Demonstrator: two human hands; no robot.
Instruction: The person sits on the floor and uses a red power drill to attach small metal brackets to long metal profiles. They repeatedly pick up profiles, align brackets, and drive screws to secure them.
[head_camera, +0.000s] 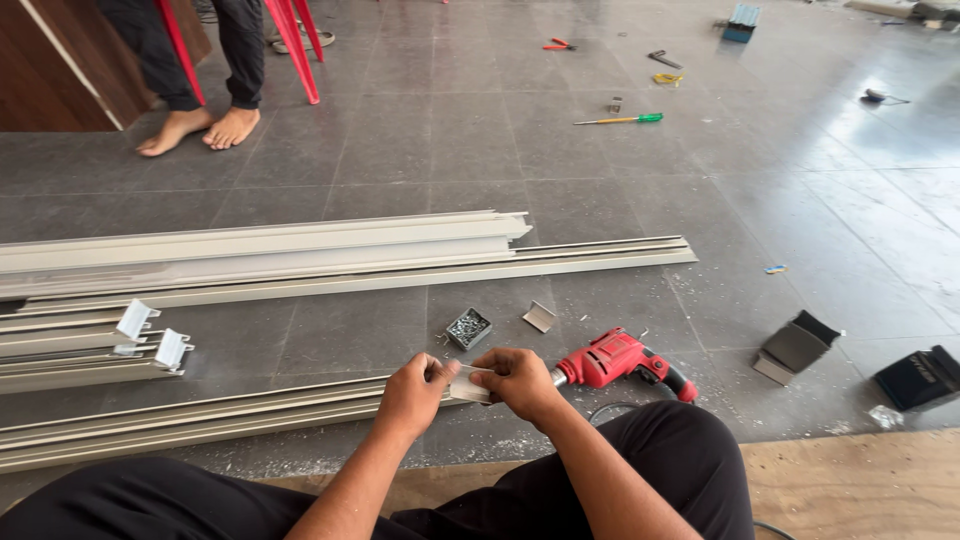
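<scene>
A red drill (618, 360), a box of screws (468, 328) and a green-handled screwdriver (620, 120) lie on the floor (780, 200).

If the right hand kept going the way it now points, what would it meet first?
The right hand points leftward at the small metal piece it already touches; just beyond is the left hand.

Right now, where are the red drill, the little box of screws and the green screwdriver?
red drill (612, 358): head view, its body.
box of screws (468, 328): head view, the screws inside.
green screwdriver (650, 118): head view, handle.
</scene>
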